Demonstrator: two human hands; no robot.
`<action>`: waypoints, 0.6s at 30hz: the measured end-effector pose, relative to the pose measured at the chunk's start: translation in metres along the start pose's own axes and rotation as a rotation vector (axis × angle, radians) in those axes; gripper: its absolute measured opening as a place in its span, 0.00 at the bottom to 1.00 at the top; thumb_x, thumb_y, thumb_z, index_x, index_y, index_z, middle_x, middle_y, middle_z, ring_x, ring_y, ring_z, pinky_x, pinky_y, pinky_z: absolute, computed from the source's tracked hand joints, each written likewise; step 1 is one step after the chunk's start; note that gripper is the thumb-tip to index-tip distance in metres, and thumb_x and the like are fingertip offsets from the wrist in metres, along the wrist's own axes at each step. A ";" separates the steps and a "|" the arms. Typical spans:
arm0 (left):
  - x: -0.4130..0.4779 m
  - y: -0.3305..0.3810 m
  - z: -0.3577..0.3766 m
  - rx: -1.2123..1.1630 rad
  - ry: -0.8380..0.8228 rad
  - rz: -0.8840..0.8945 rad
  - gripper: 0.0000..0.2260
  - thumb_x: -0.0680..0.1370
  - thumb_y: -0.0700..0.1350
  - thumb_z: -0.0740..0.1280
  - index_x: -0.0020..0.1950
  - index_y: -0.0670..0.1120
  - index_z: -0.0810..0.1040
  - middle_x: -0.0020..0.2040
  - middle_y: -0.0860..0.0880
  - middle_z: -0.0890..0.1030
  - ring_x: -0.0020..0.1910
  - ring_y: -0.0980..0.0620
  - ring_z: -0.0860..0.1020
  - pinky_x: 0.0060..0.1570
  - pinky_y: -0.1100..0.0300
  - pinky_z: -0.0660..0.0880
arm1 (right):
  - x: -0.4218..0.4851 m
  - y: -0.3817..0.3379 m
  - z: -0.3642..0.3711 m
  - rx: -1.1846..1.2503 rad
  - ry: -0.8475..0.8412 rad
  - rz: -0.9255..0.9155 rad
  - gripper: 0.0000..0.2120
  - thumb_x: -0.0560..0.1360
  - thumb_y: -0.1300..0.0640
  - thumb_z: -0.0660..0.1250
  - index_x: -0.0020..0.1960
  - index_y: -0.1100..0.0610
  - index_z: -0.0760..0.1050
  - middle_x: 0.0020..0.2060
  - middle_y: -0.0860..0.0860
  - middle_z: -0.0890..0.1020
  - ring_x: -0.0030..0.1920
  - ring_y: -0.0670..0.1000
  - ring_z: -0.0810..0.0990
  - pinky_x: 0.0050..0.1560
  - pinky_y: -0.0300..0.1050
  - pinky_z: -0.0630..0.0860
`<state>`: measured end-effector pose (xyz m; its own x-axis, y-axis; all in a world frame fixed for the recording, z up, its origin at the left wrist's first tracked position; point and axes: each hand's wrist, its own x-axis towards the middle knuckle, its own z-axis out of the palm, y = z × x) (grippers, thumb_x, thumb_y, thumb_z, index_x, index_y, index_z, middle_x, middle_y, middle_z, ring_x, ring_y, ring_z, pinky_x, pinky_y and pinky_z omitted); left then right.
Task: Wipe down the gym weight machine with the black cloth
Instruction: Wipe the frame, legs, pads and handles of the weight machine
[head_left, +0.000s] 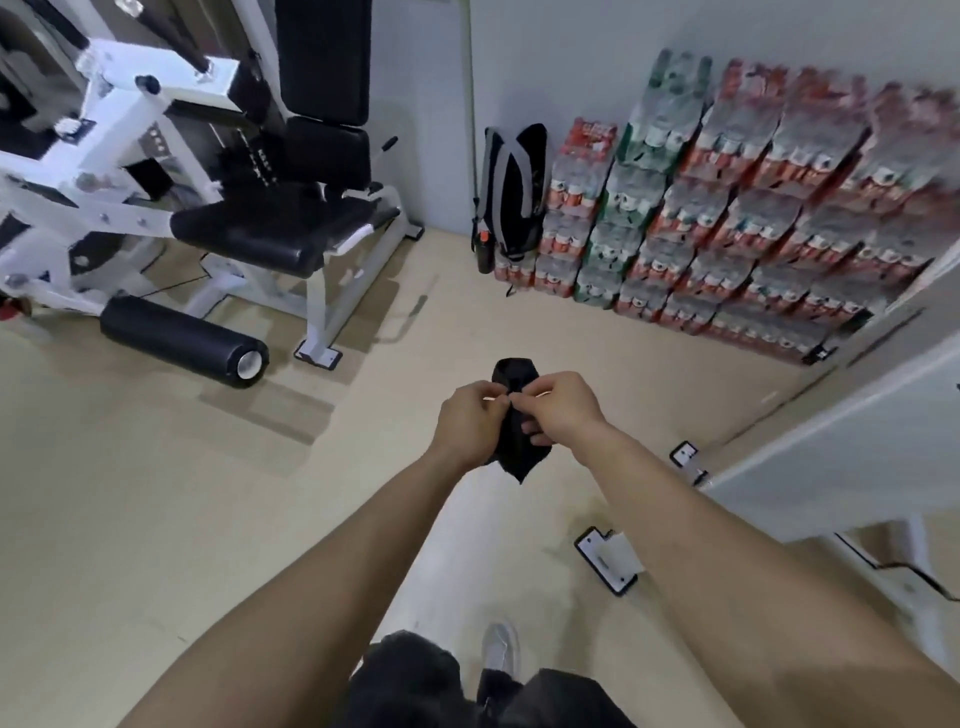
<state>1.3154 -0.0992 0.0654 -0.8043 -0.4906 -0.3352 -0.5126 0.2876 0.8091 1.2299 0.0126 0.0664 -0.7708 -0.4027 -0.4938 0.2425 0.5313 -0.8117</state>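
Both hands meet in mid-air in front of the body, over bare floor (130, 519). Left hand (470, 418) is curled closed on the black cloth (514, 447), fingers pinching its upper part. Right hand (558, 413) is likewise closed, thumb and fingers pinching the same bunched fold; one fingertip shows against the fabric lower down. The cloth is crumpled between the two hands, one corner hanging below them, a rounded lump above. It touches nothing else.

The gym weight machine (156, 171) stands well apart, toward the far left of the floor: white frame, black seat pad (249, 234), black roller pad (182, 340). No wiping contact yet; judged as cloth preparation.

Risks, as judgement:
- Cloth stays bunched, so only a small patch meets the pads and coverage is poor.
- Pinch is light and two-handed; releasing one hand could drop the cloth to the floor and dirty it.
- A second white frame foot (608, 561) sits near the feet, on the right: trip hazard when stepping toward the machine.
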 end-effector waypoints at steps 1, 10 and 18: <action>0.017 0.004 -0.004 0.040 -0.010 0.030 0.12 0.82 0.46 0.61 0.61 0.46 0.79 0.46 0.48 0.83 0.39 0.52 0.79 0.29 0.72 0.73 | 0.013 -0.009 0.000 0.010 0.013 0.004 0.04 0.76 0.58 0.72 0.49 0.58 0.79 0.38 0.55 0.83 0.33 0.50 0.82 0.37 0.46 0.83; 0.199 0.041 -0.046 0.262 -0.301 0.282 0.18 0.78 0.42 0.69 0.67 0.47 0.76 0.56 0.50 0.82 0.52 0.54 0.78 0.41 0.76 0.67 | 0.149 -0.088 -0.017 0.116 0.069 0.103 0.03 0.78 0.59 0.67 0.46 0.55 0.80 0.39 0.51 0.87 0.35 0.47 0.82 0.38 0.41 0.78; 0.347 0.105 -0.061 0.383 -0.548 0.471 0.21 0.73 0.32 0.60 0.55 0.51 0.84 0.52 0.55 0.83 0.55 0.54 0.79 0.56 0.63 0.72 | 0.243 -0.126 -0.077 -0.437 0.243 -0.060 0.18 0.73 0.62 0.65 0.56 0.41 0.74 0.58 0.48 0.70 0.58 0.51 0.73 0.62 0.48 0.72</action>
<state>1.0012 -0.2895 0.0638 -0.9427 0.1956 -0.2702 -0.0713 0.6731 0.7361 0.9662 -0.0945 0.0726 -0.9032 -0.2848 -0.3211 -0.0361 0.7958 -0.6044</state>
